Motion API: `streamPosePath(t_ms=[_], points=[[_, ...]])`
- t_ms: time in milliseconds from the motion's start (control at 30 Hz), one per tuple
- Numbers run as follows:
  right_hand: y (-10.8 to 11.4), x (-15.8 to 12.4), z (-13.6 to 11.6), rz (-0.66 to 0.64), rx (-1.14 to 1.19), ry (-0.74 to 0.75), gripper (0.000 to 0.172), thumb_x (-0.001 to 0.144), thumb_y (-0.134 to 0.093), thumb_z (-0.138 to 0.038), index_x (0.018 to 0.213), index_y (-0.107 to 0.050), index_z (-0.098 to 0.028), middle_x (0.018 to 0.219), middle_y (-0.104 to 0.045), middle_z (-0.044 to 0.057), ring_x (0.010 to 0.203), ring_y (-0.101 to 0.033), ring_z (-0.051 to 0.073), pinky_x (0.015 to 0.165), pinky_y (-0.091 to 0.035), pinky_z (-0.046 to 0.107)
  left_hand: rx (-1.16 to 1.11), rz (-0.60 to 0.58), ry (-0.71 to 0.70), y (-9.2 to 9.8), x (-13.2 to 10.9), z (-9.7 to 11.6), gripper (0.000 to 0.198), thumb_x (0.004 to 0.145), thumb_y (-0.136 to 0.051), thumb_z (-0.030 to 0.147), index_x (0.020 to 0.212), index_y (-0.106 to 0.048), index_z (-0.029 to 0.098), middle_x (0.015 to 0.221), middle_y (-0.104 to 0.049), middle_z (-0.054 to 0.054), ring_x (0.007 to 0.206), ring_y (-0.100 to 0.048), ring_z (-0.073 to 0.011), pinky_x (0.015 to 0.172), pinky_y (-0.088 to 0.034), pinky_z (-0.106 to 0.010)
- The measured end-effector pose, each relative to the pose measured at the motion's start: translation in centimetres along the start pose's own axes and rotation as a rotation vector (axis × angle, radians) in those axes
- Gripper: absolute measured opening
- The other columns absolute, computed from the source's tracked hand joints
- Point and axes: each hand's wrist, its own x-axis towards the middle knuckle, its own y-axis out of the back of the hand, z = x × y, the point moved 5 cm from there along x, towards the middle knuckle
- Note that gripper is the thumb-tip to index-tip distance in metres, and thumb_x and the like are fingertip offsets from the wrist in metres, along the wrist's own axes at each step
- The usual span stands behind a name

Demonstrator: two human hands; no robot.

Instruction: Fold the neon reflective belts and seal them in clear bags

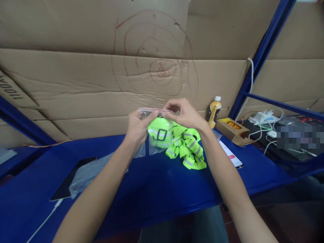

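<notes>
Between my hands, above the blue table, hangs a clear zip bag (152, 142) with a red line along its top. Inside it lies a rolled neon-yellow reflective strap (155, 124) with a black buckle (160, 135). My left hand (138, 125) pinches the left part of the bag's top edge. My right hand (182, 113) pinches the top edge farther right, its fingers curled at the zip. Just behind and right of the bag, a loose heap of neon-yellow reflective straps (191, 146) rests on the table.
The blue table (157, 189) backs onto a cardboard wall with red circles. Flat plastic bags (88, 173) partly cover a dark tablet (68, 182) with a white cable at left. At right are a phone (231, 153), a yellow bottle (214, 113), an open cardboard box (231, 130) and cables.
</notes>
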Motion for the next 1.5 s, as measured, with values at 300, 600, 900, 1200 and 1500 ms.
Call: streamPosePath(t_ms=[300,600,900,1200,1500], points=[[0.8,0.2,1.6,0.064,0.144,-0.075,0.045,0.079,-0.087,-0.059,0.078,-0.072,-0.016,0.068,-0.061,0.0,0.066,-0.049,0.012,0.062,-0.038,0.028,-0.031,0.029,-0.013,0.0,0.3,0.0,0.047,0.059,-0.108,0.045,0.08,-0.077,0.017,0.079,-0.076,-0.004,0.069,-0.07,-0.0143,0.068,-0.058,-0.026],[1.5,-0.3,2.1,0.108,0.308,-0.154,0.056,0.072,-0.092,-0.067,0.076,-0.069,-0.017,0.067,-0.062,0.001,0.062,-0.053,0.012,0.056,-0.04,0.027,-0.066,0.106,-0.065,0.5,0.7,0.1,0.051,0.055,-0.109,0.047,0.08,-0.076,0.018,0.08,-0.075,-0.001,0.071,-0.07,-0.0137,0.07,-0.059,-0.026],[1.4,-0.2,2.0,0.139,0.35,-0.138,0.059,0.071,-0.09,-0.073,0.082,-0.072,-0.017,0.076,-0.065,0.002,0.07,-0.055,0.014,0.061,-0.044,0.028,-0.065,0.076,-0.073,0.5,0.6,0.2,0.045,0.065,-0.106,0.046,0.084,-0.077,0.017,0.084,-0.077,-0.004,0.074,-0.071,-0.0156,0.073,-0.06,-0.028],[1.8,-0.4,0.9,0.122,0.248,-0.117,0.055,0.076,-0.089,-0.068,0.082,-0.072,-0.017,0.071,-0.06,-0.001,0.066,-0.047,0.012,0.062,-0.038,0.028,-0.066,0.059,-0.116,0.0,0.3,1.0,0.044,0.064,-0.107,0.046,0.081,-0.079,0.017,0.082,-0.075,-0.004,0.072,-0.069,-0.0136,0.072,-0.058,-0.026],[1.3,-0.2,0.4,0.132,0.275,-0.042,0.055,0.077,-0.087,-0.069,0.079,-0.066,-0.018,0.073,-0.059,-0.001,0.069,-0.048,0.012,0.061,-0.037,0.027,-0.009,0.037,-0.162,-1.1,-0.5,2.2,0.041,0.068,-0.104,0.048,0.082,-0.08,0.018,0.082,-0.076,-0.003,0.073,-0.069,-0.0138,0.072,-0.057,-0.026]])
